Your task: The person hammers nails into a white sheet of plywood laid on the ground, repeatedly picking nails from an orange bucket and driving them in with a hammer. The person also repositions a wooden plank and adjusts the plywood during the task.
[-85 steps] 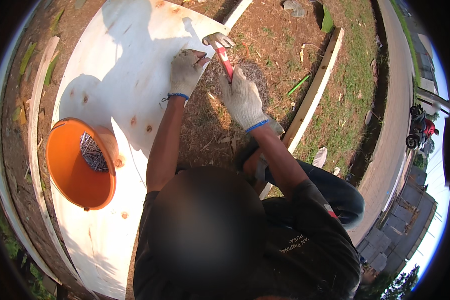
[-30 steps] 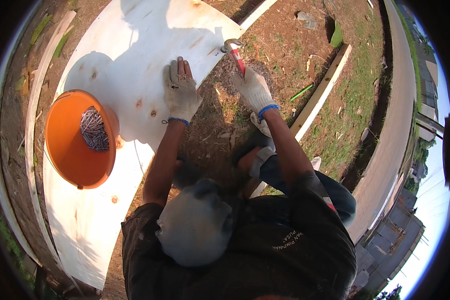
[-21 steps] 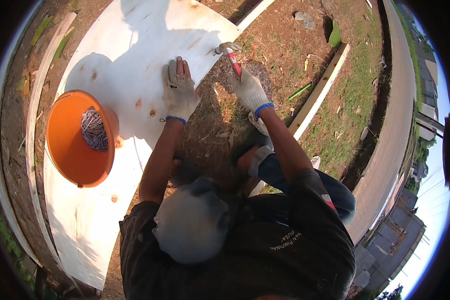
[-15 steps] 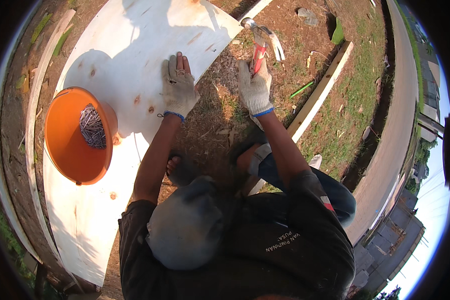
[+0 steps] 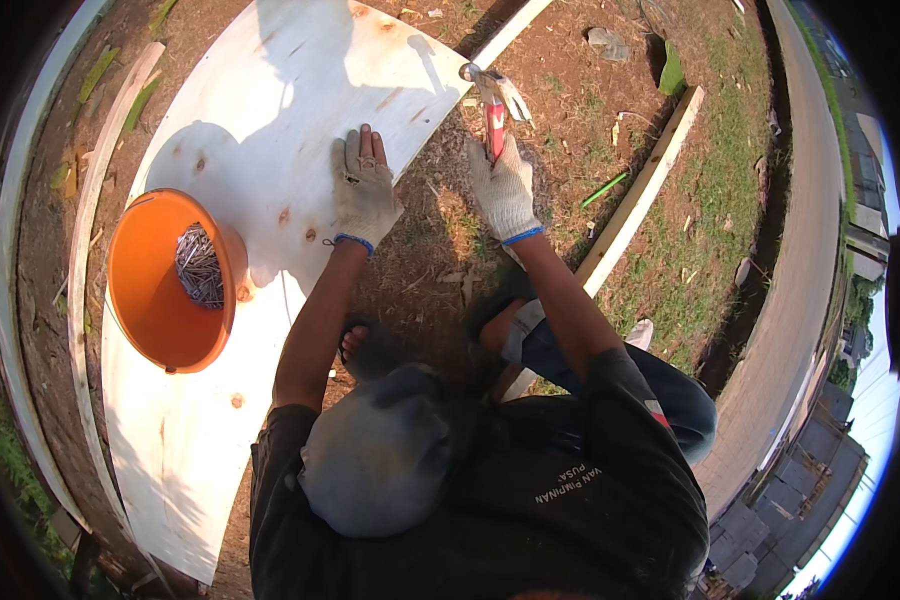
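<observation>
Overhead view of a crouching person at work on a pale plywood sheet [image 5: 270,130] laid on bare soil; both hands wear knitted work gloves. Left hand [image 5: 363,195]: laid flat, fingers extended and close together, pressing the sheet down near its right edge; it has kept this place over the last second. Right hand [image 5: 503,190]: closed around the red handle of a claw hammer [image 5: 488,100], whose steel head now sits above the soil just beyond the sheet's edge; half a second ago the head stood higher and farther right, and before that it lay close to the edge, so the hammer appears to be partway through a repeated swing, probably descending toward the edge of the sheet; whether a nail stands there cannot be told. Orange bucket [image 5: 165,285]: resting on the sheet to the person's left, well apart from both hands, with a heap of nails [image 5: 200,265] inside; unmoved. A long timber batten [image 5: 635,200] lies on the ground to the right, near the grass.
</observation>
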The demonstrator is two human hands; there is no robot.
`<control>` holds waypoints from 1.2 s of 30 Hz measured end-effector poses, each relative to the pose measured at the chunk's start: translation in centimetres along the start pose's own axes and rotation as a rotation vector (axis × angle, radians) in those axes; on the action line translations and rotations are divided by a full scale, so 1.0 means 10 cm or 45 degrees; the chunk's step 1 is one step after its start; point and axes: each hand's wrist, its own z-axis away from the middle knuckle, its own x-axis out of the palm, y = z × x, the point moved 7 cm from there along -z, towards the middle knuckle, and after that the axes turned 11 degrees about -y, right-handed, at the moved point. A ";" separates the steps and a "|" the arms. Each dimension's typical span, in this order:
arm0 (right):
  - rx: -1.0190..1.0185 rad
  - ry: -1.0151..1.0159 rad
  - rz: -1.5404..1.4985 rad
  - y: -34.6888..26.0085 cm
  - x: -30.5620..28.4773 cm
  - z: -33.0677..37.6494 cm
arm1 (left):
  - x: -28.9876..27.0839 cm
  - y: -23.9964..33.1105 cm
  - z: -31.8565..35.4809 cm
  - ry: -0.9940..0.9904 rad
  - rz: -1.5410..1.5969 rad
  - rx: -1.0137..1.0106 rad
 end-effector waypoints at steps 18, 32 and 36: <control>0.026 -0.049 -0.246 0.32 0.29 0.29 | -0.29 -1.18 0.73 -0.005 2.068 0.167; 0.571 -0.117 -1.275 1.58 1.22 1.07 | 0.84 -2.54 1.80 -0.204 0.740 -0.419; 0.589 -0.130 -1.308 1.58 1.23 1.07 | 0.75 -2.44 1.78 -0.311 0.764 -0.390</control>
